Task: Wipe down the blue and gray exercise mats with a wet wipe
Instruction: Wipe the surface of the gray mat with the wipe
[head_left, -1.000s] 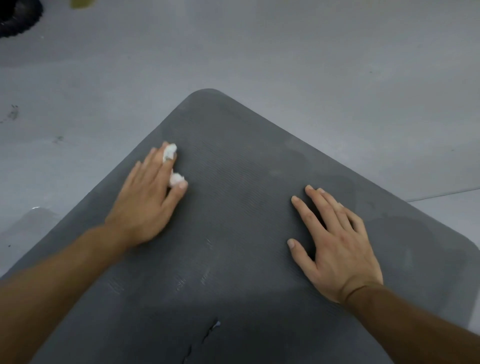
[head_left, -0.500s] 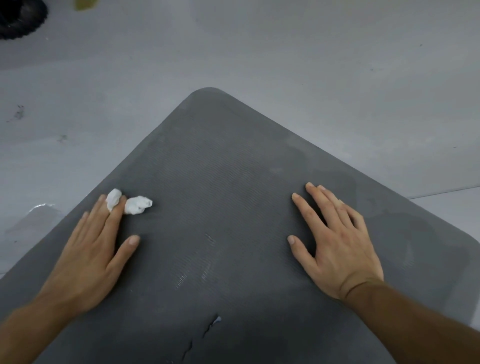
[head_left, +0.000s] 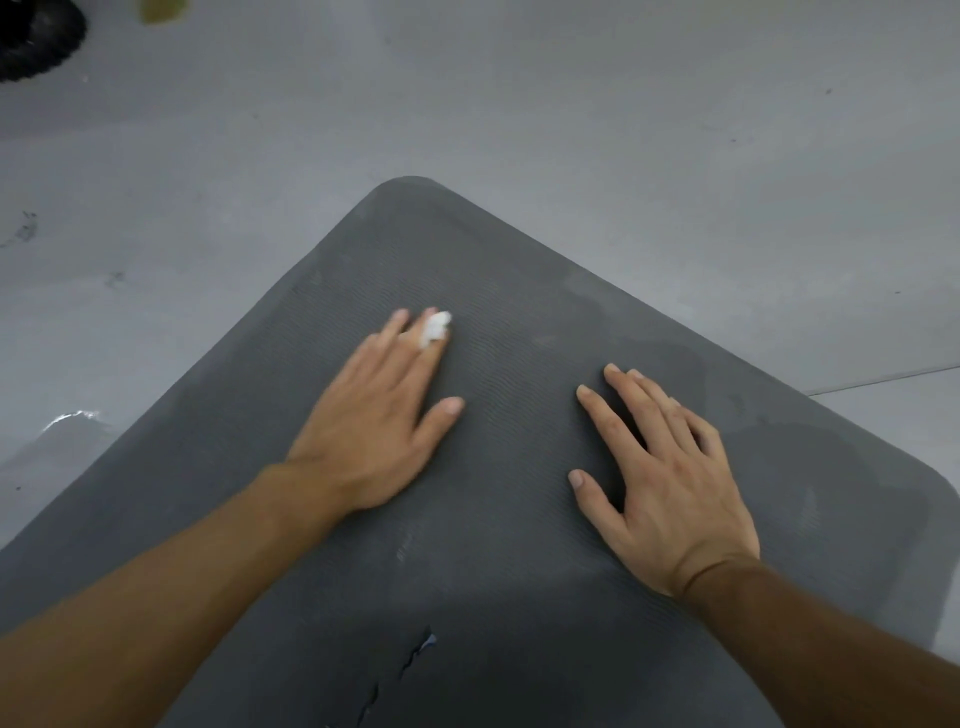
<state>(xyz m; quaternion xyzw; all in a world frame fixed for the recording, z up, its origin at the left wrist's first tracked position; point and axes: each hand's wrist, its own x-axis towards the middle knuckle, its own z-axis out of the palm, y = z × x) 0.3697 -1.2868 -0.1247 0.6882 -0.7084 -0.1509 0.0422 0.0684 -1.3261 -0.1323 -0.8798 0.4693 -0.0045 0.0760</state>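
A dark gray exercise mat (head_left: 498, 270) lies on the floor with one rounded corner pointing away from me. My left hand (head_left: 374, 415) lies flat on it with straight fingers and presses a small crumpled white wet wipe (head_left: 435, 328) under its fingertips; only a bit of the wipe shows between the fingers. My right hand (head_left: 660, 478) rests flat on the mat to the right, fingers spread, holding nothing. Damp darker patches show on the mat near its right edge. No blue mat is in view.
The light gray floor (head_left: 571, 104) surrounds the mat. A black round object (head_left: 31, 41) sits at the top left corner, with a yellowish thing (head_left: 163, 10) beside it. A wet shiny patch (head_left: 62, 421) lies left of the mat. A tear (head_left: 415, 654) marks the mat's near part.
My left hand slid the wipe from the upper left of the mat down toward the left edge, then back up and right toward the middle. My right hand stayed put.
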